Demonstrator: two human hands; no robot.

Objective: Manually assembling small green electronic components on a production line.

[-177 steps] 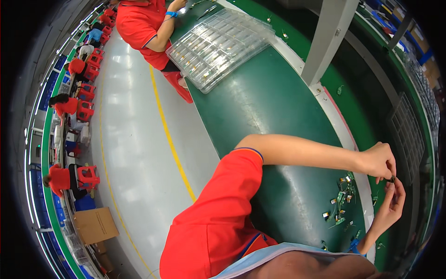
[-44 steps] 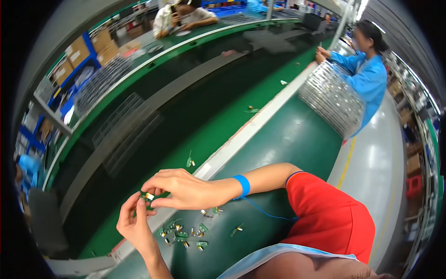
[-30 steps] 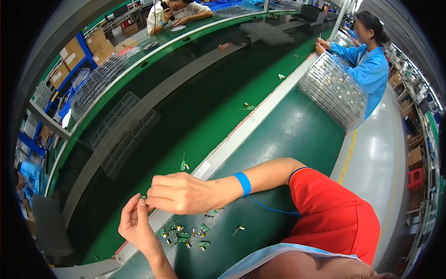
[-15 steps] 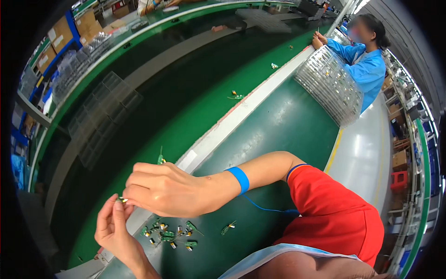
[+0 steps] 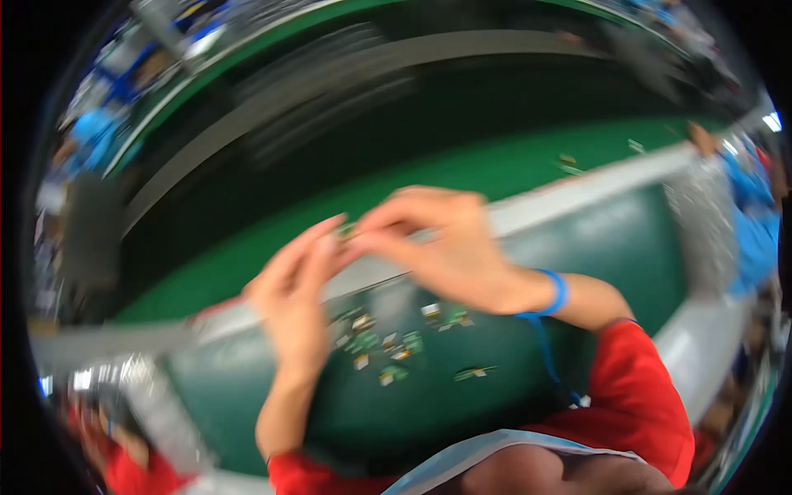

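A small green circuit board is pinched between the fingertips of both my hands, above the edge of the green bench. My left hand grips it from the left with thumb and fingers. From the right, my right hand closes on it with thumb and forefinger; a blue wrist strap with a cord circles that wrist. Below my hands lies a loose pile of similar circuit boards with small metal parts. One separate circuit board rests nearer to me. Motion blur hides fine detail.
A white rail separates the bench from a green conveyor belt carrying a few boards. Clear plastic trays stand at the right by a person in blue. Another person in red is at lower left.
The view has turned left, so the bench and pile appear farther right and a person in red shows at lower left. Both hands still pinch the small board.
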